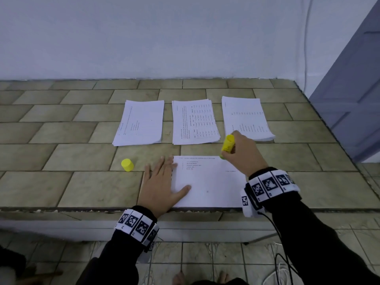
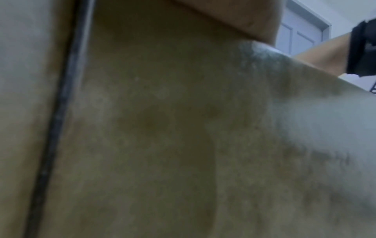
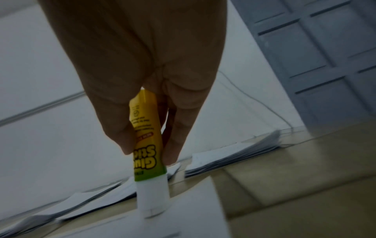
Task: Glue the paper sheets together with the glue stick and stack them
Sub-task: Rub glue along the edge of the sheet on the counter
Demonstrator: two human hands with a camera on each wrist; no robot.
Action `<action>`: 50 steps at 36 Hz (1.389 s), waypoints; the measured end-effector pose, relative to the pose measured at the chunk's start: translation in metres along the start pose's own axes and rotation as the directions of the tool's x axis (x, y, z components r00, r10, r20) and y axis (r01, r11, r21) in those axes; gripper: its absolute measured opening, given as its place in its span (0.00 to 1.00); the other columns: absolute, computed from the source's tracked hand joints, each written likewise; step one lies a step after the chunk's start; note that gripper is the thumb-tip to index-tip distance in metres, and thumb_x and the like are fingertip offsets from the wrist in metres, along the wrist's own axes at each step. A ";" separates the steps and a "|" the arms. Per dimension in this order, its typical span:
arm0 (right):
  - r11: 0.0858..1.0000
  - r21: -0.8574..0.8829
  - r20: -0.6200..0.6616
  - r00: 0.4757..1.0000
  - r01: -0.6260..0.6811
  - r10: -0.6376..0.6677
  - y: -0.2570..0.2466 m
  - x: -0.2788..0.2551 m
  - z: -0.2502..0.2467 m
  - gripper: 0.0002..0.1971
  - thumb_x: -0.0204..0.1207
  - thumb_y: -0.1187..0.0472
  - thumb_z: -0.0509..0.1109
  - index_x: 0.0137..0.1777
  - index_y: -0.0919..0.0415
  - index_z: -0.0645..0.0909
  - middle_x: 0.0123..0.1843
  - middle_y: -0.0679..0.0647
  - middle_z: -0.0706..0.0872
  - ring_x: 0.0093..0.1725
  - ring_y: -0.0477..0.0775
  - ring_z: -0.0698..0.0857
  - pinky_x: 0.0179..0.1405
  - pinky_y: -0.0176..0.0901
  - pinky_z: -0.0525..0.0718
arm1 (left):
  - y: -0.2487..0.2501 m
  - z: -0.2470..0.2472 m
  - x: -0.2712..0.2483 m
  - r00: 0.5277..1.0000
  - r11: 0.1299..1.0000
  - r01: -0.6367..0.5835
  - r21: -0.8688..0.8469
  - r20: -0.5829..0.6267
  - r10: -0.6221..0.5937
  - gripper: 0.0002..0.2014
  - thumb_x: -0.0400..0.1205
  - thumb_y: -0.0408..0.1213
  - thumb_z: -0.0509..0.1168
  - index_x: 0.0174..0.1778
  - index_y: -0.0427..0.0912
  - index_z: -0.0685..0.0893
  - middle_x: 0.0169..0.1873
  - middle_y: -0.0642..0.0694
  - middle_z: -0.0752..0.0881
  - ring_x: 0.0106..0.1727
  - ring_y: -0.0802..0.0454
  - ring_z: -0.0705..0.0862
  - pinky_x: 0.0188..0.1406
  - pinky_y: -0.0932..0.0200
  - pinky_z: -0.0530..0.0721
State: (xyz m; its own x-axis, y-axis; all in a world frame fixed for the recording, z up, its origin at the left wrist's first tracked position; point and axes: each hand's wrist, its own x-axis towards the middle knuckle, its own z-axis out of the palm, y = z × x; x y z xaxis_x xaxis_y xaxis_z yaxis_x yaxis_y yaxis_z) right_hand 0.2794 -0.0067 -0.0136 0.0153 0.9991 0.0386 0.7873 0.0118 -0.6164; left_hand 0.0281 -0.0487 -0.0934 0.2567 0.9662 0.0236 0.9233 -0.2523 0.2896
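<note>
Head view gets the whole tabletop: sheet (image 1: 207,182) at the near edge, three paper piles (image 1: 194,122) further back, yellow cap (image 1: 127,164) standing left of the sheet; left hand (image 1: 159,185) lies flat with fingers spread on the sheet's left edge; right hand (image 1: 244,153) is wrapped around the glue stick (image 1: 227,143) at the sheet's far right corner. Right wrist view adds what the head can't: white glue tip pressed onto the paper, label readable; left wrist view is basically blurry tile (image 2: 142,128), nothing useful.
</note>
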 end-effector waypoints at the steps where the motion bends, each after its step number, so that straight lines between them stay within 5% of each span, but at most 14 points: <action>1: 1.000 0.008 -0.021 1.000 -0.009 0.009 0.006 -0.001 -0.004 0.10 0.72 0.65 0.72 0.47 0.64 0.73 0.42 0.59 0.84 0.42 0.59 0.83 0.43 0.54 0.85 | 0.000 0.000 0.000 1.000 1.000 0.002 0.002 0.002 -0.002 0.47 0.72 0.76 0.43 0.81 0.48 0.66 0.86 0.53 0.55 0.87 0.54 0.47 0.85 0.37 0.41; 5: 0.997 0.050 -0.041 0.998 -0.055 0.057 0.025 -0.004 -0.013 0.09 0.72 0.67 0.73 0.47 0.64 0.74 0.41 0.59 0.86 0.41 0.58 0.85 0.43 0.54 0.86 | 0.001 -0.001 0.000 1.000 1.000 0.015 -0.020 0.008 -0.015 0.48 0.71 0.77 0.43 0.81 0.49 0.66 0.86 0.54 0.55 0.87 0.55 0.46 0.85 0.39 0.40; 10: 0.984 0.141 -0.069 0.991 -0.105 0.115 0.034 -0.006 -0.024 0.22 0.71 0.66 0.77 0.61 0.58 0.72 0.44 0.52 0.84 0.44 0.53 0.85 0.39 0.36 0.79 | 0.003 -0.002 -0.001 1.000 1.000 0.018 -0.026 0.001 -0.018 0.48 0.70 0.77 0.43 0.80 0.49 0.66 0.86 0.53 0.57 0.87 0.54 0.47 0.85 0.39 0.40; 13: 0.967 0.241 -0.131 0.985 -0.077 0.111 0.025 -0.007 -0.024 0.21 0.70 0.66 0.78 0.60 0.58 0.75 0.44 0.51 0.85 0.45 0.52 0.86 0.43 0.38 0.81 | 0.003 -0.003 -0.001 1.000 1.000 0.016 -0.024 0.004 -0.016 0.50 0.69 0.78 0.44 0.81 0.49 0.65 0.86 0.53 0.57 0.87 0.54 0.46 0.85 0.39 0.40; 16: 0.972 0.233 -0.114 0.994 0.031 -0.005 0.014 -0.010 -0.014 0.10 0.69 0.64 0.77 0.46 0.59 0.79 0.44 0.54 0.87 0.45 0.53 0.87 0.49 0.51 0.86 | 0.002 -0.003 -0.001 1.000 1.000 0.015 -0.015 0.016 -0.015 0.51 0.68 0.80 0.45 0.81 0.49 0.64 0.86 0.53 0.56 0.87 0.54 0.45 0.85 0.39 0.40; 19: 0.958 0.259 -0.023 0.992 0.126 -0.125 -0.007 -0.015 0.003 0.08 0.69 0.64 0.78 0.41 0.60 0.80 0.42 0.55 0.86 0.43 0.51 0.86 0.47 0.47 0.86 | 0.002 -0.002 -0.001 1.000 1.000 0.015 -0.020 0.002 -0.015 0.51 0.68 0.80 0.47 0.81 0.49 0.64 0.86 0.53 0.57 0.87 0.54 0.46 0.85 0.39 0.40; 24: 0.925 0.290 0.176 0.936 0.247 -0.305 -0.046 -0.025 0.035 0.09 0.72 0.65 0.76 0.40 0.57 0.77 0.44 0.53 0.84 0.45 0.50 0.84 0.48 0.48 0.87 | 0.003 -0.002 0.000 0.999 0.999 0.026 0.033 0.023 -0.027 0.55 0.68 0.82 0.42 0.86 0.47 0.56 0.87 0.53 0.54 0.87 0.54 0.45 0.85 0.40 0.38; 30: 0.912 0.249 0.215 0.899 0.327 -0.381 -0.066 -0.026 0.062 0.09 0.71 0.62 0.76 0.47 0.63 0.79 0.45 0.56 0.81 0.45 0.55 0.83 0.49 0.57 0.84 | 0.001 0.001 0.001 1.000 0.997 -0.020 0.074 0.017 0.019 0.58 0.67 0.84 0.30 0.87 0.49 0.53 0.86 0.52 0.56 0.87 0.53 0.44 0.84 0.38 0.39; 36: 0.928 0.178 0.235 0.902 0.327 -0.362 -0.068 -0.024 0.069 0.14 0.73 0.60 0.75 0.55 0.63 0.79 0.50 0.57 0.81 0.50 0.58 0.82 0.52 0.58 0.83 | 0.002 0.002 -0.001 0.998 0.998 -0.048 0.034 -0.038 0.049 0.54 0.70 0.83 0.34 0.86 0.50 0.59 0.85 0.51 0.61 0.87 0.50 0.50 0.84 0.35 0.45; 43: 0.950 0.132 0.197 0.932 0.284 -0.306 -0.049 -0.026 0.051 0.09 0.72 0.61 0.73 0.45 0.58 0.74 0.46 0.54 0.80 0.46 0.54 0.81 0.49 0.56 0.84 | 0.001 0.003 0.002 0.999 0.995 0.017 0.096 0.034 -0.021 0.57 0.67 0.84 0.34 0.87 0.49 0.55 0.87 0.53 0.53 0.87 0.54 0.45 0.85 0.39 0.41; 50: 0.974 0.111 0.118 0.970 0.197 -0.210 -0.010 -0.036 0.020 0.07 0.71 0.61 0.73 0.42 0.59 0.77 0.44 0.53 0.83 0.43 0.52 0.84 0.48 0.54 0.86 | 0.004 -0.001 0.000 0.999 0.998 0.025 0.057 0.024 -0.026 0.58 0.66 0.84 0.38 0.86 0.47 0.58 0.86 0.54 0.54 0.87 0.54 0.46 0.85 0.40 0.39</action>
State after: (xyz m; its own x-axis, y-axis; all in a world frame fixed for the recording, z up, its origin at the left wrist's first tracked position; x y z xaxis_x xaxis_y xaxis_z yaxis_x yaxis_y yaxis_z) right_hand 0.2584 -0.0423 -0.0250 -0.2236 0.9719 0.0739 0.7013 0.2131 -0.6803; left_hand 0.0311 -0.0494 -0.0909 0.2394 0.9709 -0.0070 0.9440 -0.2311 0.2354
